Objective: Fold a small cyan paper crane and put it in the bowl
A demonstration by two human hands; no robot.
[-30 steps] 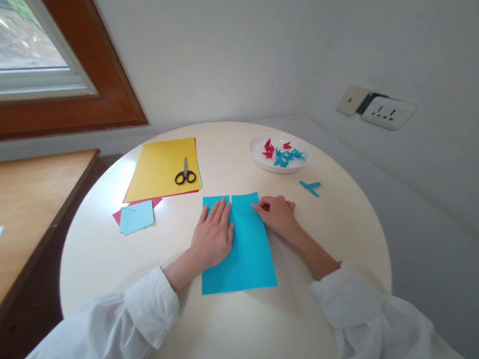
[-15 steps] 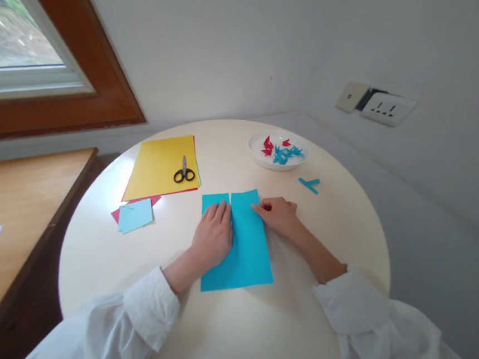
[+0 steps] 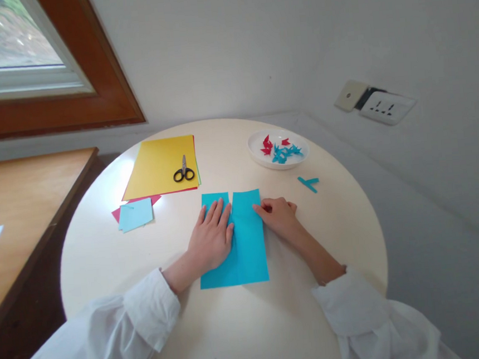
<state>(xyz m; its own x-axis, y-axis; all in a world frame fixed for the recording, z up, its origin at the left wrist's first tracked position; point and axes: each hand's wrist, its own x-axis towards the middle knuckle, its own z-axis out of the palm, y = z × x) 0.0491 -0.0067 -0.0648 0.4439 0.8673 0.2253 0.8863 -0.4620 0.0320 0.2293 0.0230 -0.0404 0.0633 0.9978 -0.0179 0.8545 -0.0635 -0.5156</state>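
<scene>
A bright blue sheet of paper [image 3: 249,251] lies in front of me on the round white table. A narrow gap runs down from its top edge between a left and a right part; lower down, the two parts look joined. My left hand [image 3: 211,235] rests flat on the left part, fingers spread, with the thumb by the gap. At the upper right edge, my right hand [image 3: 278,214] pinches the paper between thumb and index finger, its other fingers curled in.
Scissors [image 3: 184,172] with black handles lie on yellow sheets [image 3: 154,167] at the back left. Nearer are light blue and dark pink paper squares [image 3: 137,215]. A white plate [image 3: 258,160] at the back right holds small red and blue folded paper pieces; blue strips [image 3: 309,184] lie beside it.
My left hand's fingers have spread wider on the paper. The right part has turned slightly, and the gap at the top has widened a little. My right hand keeps its pinch.
</scene>
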